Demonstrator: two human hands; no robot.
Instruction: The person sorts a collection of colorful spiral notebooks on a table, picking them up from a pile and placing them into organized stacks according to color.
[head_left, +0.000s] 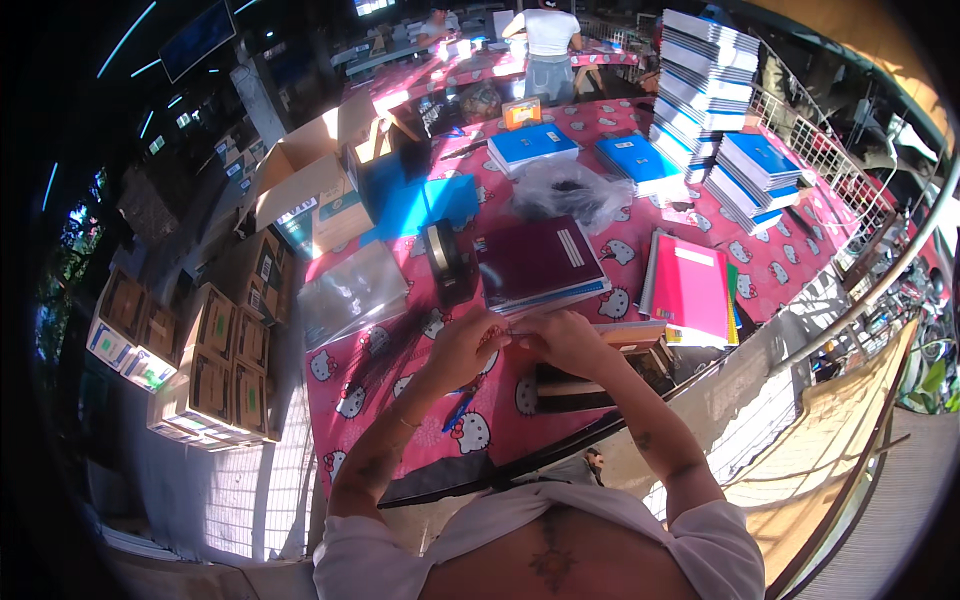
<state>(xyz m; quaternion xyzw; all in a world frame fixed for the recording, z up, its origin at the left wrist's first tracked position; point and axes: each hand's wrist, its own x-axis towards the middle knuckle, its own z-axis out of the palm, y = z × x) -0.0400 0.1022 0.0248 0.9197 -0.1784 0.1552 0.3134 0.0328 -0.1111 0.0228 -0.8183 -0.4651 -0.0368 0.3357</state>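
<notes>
My left hand (468, 347) and my right hand (565, 342) meet over the near part of the table, fingertips pinched together. Whatever lies between them is too small to make out. Just beyond them is a stack of notebooks with a dark maroon cover (535, 255) on top. A black tape dispenser (447, 262) stands to the left of that stack. Transparent plastic sleeves (355, 292) lie farther left. Below my left hand rests a blue pen (460, 411). Close to my right hand is a dark box-like holder (580, 390), partly hidden by my forearm.
A pink patterned cloth (400, 440) covers the table. Pink-covered notebooks (690, 290) lie right; blue notebooks (535, 147) and a tall notebook pile (700, 95) stand farther back. Cardboard boxes (215, 365) are at left, an open carton (315, 180) far left. A person (548, 45) stands beyond.
</notes>
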